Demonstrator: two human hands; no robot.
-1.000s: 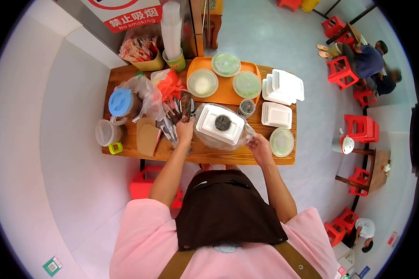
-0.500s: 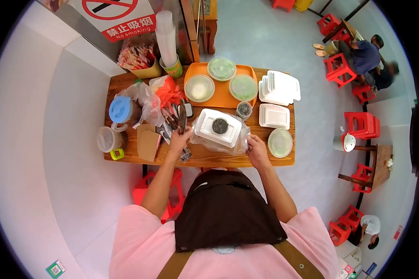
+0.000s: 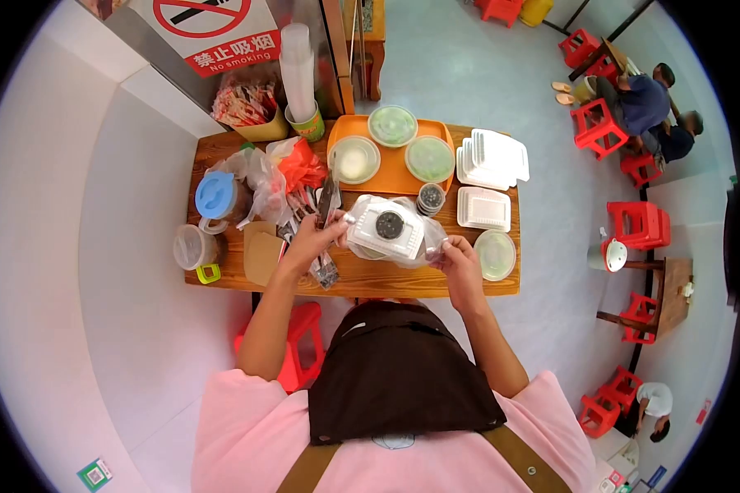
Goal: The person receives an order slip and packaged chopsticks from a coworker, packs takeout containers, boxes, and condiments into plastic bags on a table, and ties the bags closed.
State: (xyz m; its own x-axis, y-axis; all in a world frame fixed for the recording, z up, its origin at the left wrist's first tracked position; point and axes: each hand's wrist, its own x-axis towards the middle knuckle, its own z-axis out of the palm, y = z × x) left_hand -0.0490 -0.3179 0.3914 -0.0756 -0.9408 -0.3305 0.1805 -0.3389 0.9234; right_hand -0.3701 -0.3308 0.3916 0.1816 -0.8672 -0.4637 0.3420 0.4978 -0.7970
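A white lidded takeout box [image 3: 378, 243] sits in a clear plastic bag [image 3: 420, 251] near the front middle of the wooden table. On its lid rests a small round cup [image 3: 389, 224] with dark contents. My left hand [image 3: 316, 241] is closed on the bag's left edge, beside a dark bundle of packets [image 3: 324, 271]. With its fingers pinched, my right hand [image 3: 460, 264] grips the bag's right side. Just right of that hand lies a round tub [image 3: 495, 254] with a clear lid. Behind the bag stands a small stack of dark-filled cups [image 3: 430, 199].
An orange tray [image 3: 400, 182] at the back carries three round tubs. White boxes [image 3: 495, 156] are stacked at the right. A blue-lidded jug [image 3: 215, 195], plastic bags [image 3: 263, 186] and brown cardboard [image 3: 262, 255] crowd the left. Tall stacked cups [image 3: 297, 74] stand at the back.
Both hands have drawn the bag's sides up and it now covers more of the box. My left hand has shifted slightly right; my right hand has turned and moved slightly right.
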